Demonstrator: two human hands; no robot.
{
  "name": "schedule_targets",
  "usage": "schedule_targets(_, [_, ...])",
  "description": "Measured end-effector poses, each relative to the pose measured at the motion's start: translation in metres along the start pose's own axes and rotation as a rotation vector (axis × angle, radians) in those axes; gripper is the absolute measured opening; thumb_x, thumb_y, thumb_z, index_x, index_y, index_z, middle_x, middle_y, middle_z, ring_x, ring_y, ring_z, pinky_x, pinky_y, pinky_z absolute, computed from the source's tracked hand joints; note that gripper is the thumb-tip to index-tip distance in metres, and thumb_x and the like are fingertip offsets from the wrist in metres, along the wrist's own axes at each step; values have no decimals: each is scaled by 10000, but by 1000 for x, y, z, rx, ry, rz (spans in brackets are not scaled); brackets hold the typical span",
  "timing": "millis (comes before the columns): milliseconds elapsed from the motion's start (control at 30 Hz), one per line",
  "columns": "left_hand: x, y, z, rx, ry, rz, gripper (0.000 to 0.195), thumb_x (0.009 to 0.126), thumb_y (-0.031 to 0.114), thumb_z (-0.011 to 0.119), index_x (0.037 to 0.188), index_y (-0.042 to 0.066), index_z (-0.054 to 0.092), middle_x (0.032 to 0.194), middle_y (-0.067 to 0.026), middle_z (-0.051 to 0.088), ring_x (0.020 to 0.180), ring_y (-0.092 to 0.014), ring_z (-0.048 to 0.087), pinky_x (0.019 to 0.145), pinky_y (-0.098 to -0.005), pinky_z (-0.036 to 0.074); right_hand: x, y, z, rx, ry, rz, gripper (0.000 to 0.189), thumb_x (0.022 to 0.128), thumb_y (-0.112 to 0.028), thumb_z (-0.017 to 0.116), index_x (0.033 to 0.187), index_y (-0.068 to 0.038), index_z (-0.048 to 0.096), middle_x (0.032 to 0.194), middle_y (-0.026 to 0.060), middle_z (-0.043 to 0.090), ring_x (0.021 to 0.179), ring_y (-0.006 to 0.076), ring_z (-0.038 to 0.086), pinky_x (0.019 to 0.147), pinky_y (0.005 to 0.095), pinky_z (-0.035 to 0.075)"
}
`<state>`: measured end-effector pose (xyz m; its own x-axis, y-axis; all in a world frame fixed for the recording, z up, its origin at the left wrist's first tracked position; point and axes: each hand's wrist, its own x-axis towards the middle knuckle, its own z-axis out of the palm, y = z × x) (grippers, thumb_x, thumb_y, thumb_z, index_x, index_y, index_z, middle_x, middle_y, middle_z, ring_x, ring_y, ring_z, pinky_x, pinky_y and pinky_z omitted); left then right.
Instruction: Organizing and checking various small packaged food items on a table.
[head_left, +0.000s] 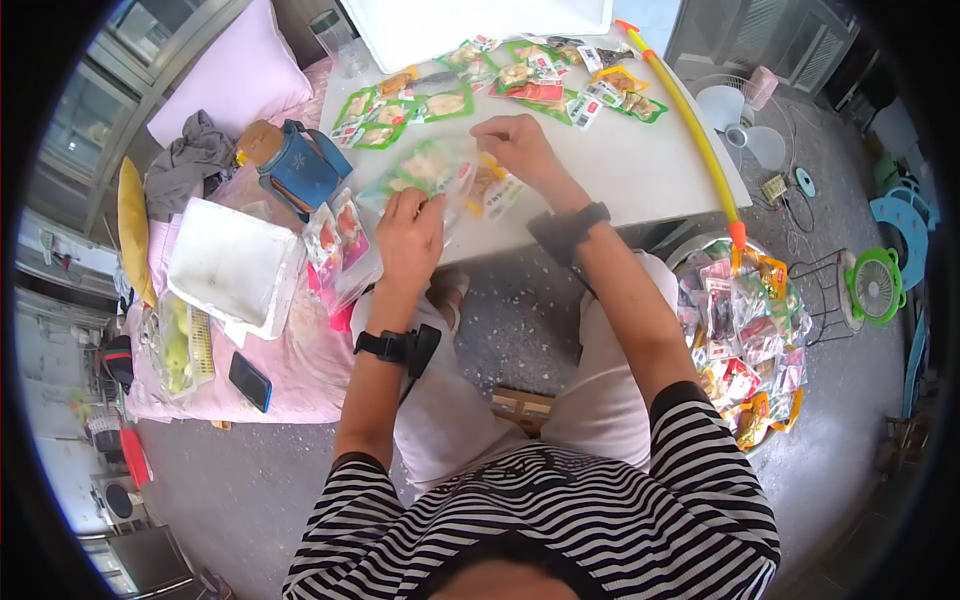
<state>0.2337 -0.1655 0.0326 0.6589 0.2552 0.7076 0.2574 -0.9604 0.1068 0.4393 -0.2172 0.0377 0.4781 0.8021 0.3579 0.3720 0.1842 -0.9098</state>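
My left hand (410, 229) grips the near edge of a clear plastic bag (455, 161) over the white table (607, 176); green-edged food packets show in or under it. At the bag's far right edge, my right hand (517, 142) has its thumb and fingertips together; whether they pinch the film is unclear. A yellow-brown food packet (486, 191) lies below my right hand. Beyond both hands, several green-edged packets (448, 103) and a red packet (531, 91) are spread across the table. Packets with red contents (348, 225) rest at the table's left edge.
A white foam box (480, 37) stands at the back. A yellow tube (686, 112) lies along the right table edge, above a basin of packets (757, 337). On the pink bed at left are a foam lid or tray (225, 262), a blue bottle carrier (304, 169) and a phone (250, 381).
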Motion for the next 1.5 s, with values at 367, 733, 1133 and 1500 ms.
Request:
schedule_targets(367, [77, 13, -123, -784, 271, -239, 92, 775, -12, 611, 853, -15, 661, 751, -7, 573, 676, -65, 484, 619, -196, 365, -23, -148, -51, -78, -73, -351, 83, 772, -71, 629, 825, -8, 633, 779, 35, 604, 722, 93, 544, 682, 245, 457])
schedule_targets(733, [15, 107, -94, -1649, 184, -515, 109, 808, -26, 598, 904, 8, 636, 936, -62, 634, 859, -121, 580, 813, -238, 427, -160, -164, -101, 16, -107, 9, 88, 770, -96, 640, 779, -16, 606, 687, 3, 577, 651, 85, 508, 608, 246, 431])
schedule_targets(1133, [7, 161, -116, -1304, -163, -144, 172, 792, -11, 580, 951, -77, 595, 911, -129, 603, 854, -188, 549, 807, -281, 417, -252, -184, -78, -362, 59, -401, 148, 759, -156, 644, 719, -33, 572, 685, 96, 556, 650, 315, 554, 554, 396, 409])
schedule_targets(1500, [11, 200, -86, -1071, -238, -208, 70, 809, 3, 598, 858, -35, 632, 748, -48, 600, 655, -82, 512, 609, -183, 400, -325, -151, -193, -809, 312, -256, 79, 755, -50, 608, 816, -10, 637, 720, 109, 587, 611, 240, 577, 552, 319, 456])
